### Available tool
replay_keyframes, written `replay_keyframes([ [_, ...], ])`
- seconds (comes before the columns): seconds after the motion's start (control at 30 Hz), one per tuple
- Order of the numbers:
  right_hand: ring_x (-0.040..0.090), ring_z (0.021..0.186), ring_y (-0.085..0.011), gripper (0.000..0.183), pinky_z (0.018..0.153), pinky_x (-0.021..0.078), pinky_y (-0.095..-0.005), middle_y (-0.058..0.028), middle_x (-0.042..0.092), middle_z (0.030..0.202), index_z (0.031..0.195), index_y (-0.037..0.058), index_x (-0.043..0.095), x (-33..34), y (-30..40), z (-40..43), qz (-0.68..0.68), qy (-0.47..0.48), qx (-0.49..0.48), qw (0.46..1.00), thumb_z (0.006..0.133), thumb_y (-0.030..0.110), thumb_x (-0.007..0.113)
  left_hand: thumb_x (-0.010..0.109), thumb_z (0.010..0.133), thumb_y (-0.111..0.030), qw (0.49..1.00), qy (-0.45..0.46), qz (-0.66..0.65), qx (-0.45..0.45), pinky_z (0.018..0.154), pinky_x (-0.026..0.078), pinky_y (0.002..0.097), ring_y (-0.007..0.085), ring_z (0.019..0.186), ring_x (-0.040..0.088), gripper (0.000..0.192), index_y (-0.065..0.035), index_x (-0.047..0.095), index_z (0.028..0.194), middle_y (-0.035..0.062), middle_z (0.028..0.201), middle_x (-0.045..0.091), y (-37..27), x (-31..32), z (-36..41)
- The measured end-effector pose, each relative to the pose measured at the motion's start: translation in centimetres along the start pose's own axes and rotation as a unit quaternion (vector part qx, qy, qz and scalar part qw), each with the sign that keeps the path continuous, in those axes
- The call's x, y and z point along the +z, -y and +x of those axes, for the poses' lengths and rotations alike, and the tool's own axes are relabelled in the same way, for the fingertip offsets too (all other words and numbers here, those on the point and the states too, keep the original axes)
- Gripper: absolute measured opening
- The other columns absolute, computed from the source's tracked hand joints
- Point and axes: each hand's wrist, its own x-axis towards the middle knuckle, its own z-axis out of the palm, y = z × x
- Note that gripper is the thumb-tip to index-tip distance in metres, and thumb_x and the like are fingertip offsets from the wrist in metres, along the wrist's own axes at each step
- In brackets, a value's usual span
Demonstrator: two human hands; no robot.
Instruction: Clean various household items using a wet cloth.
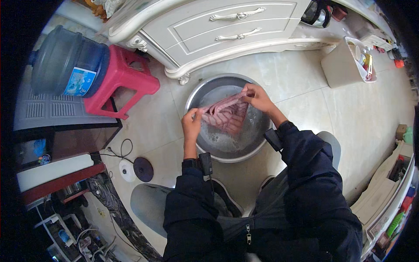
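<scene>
A pink striped cloth (229,116) is stretched between my two hands over a round metal basin (226,159). My left hand (191,123) pinches the cloth's left corner near the basin's left rim. At the upper right, my right hand (258,98) grips the opposite corner, higher up. The cloth's top edge is folded over and its lower part hangs down towards the water (214,140), which looks cloudy with some suds. Whether the cloth's lower tip touches the water I cannot tell.
Behind the basin stands a white dresser (229,29). To the left, a blue water jug (70,62) lies by a red plastic stool (121,82). A white bin (340,65) stands at the right. A cable and a round electric base (143,169) lie on the floor left of my knees.
</scene>
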Motion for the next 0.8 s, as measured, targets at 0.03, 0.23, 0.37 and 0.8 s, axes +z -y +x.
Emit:
replay_keyframes([
  [0.03, 0.063, 0.085, -0.0109, 0.024, 0.075, 0.0488, -0.0253, -0.0042, 0.066, 0.09, 0.102, 0.0025, 0.06, 0.4, 0.9, 0.2, 0.003, 0.001, -0.001, 1.0, 0.08, -0.008, 0.059, 0.067, 0.086, -0.026, 1.0, -0.001, 0.003, -0.001, 0.073, 0.049, 0.0326, 0.0219, 0.078, 0.066, 0.026, -0.0016, 0.069, 0.094, 0.0135, 0.086, 0.069, -0.8, -0.6, 0.3],
  [0.23, 0.062, 0.083, -0.0095, 0.021, 0.074, 0.0483, -0.0235, -0.004, 0.068, 0.091, 0.104, -0.0005, 0.063, 1.0, 7.6, 1.0, 0.094, -0.012, -0.004, 0.995, 0.084, -0.003, 0.061, 0.061, 0.092, -0.016, 0.98, -0.041, -0.192, 0.038, 0.07, 0.043, 0.0211, 0.0056, 0.076, 0.052, 0.017, 0.0012, 0.065, 0.092, -0.0028, 0.08, 0.06, -5.0, -4.1, 1.2],
  [0.37, 0.062, 0.082, -0.009, 0.016, 0.075, 0.0479, -0.0233, -0.004, 0.069, 0.091, 0.101, -0.0008, 0.067, -0.1, 7.5, 0.9, 0.09, 0.05, 0.039, 0.994, 0.087, 0.003, 0.06, 0.063, 0.091, -0.016, 0.966, 0.039, -0.253, -0.012, 0.072, 0.043, 0.0211, 0.0052, 0.078, 0.052, 0.016, -0.0002, 0.066, 0.091, -0.0031, 0.083, 0.061, -5.7, -4.3, 1.4],
  [0.8, 0.063, 0.087, -0.0452, 0.036, 0.08, 0.0518, -0.05, -0.0314, 0.062, 0.098, 0.101, 0.0019, 0.066, 2.1, 0.4, -1.8, -0.515, 0.158, 0.169, 0.826, 0.073, 0.023, 0.059, 0.069, 0.083, -0.031, 0.901, 0.403, -0.102, -0.126, 0.074, 0.048, 0.0288, 0.0149, 0.078, 0.064, 0.034, 0.0005, 0.071, 0.096, 0.0097, 0.087, 0.071, 1.8, 1.2, -2.4],
])
